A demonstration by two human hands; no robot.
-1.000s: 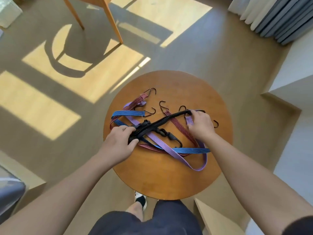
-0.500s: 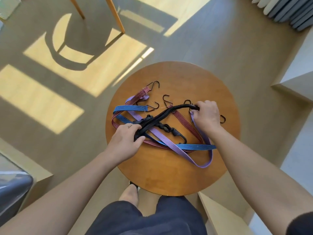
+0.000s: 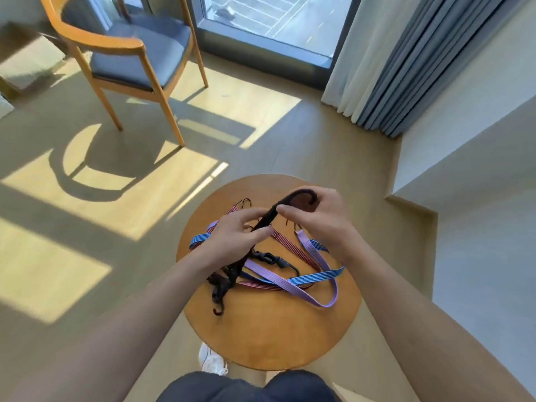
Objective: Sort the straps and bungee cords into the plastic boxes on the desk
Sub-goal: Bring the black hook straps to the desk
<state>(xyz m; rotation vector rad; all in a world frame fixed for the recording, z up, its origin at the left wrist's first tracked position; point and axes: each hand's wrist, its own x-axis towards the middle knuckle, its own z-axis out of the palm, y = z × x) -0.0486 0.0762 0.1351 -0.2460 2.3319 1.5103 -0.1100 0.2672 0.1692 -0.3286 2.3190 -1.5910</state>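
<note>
Both hands curl round a black bungee cord [image 3: 231,273] above the round desk [image 3: 275,338]: the left hand [image 3: 237,236] pinches its middle, the right hand [image 3: 322,221] grips its looped far end. The cord slants down toward the desk's near-left edge, over a purple strap [image 3: 290,288] and blue [image 3: 319,276] and red cords [image 3: 293,246] at the centre.

Up comes the black cord [image 3: 265,217], off the round table [image 3: 275,338] where it lay stretched across the pile; the left hand [image 3: 235,233] and right hand [image 3: 316,216] have closed in from wide apart to nearly touching, toward the table's 12 o'clock; the cord now bends into a loop at the right hand, tail dangling toward 7 o'clock; the view has tipped up, bringing in a chair [image 3: 130,53] and window [image 3: 269,15].
</note>
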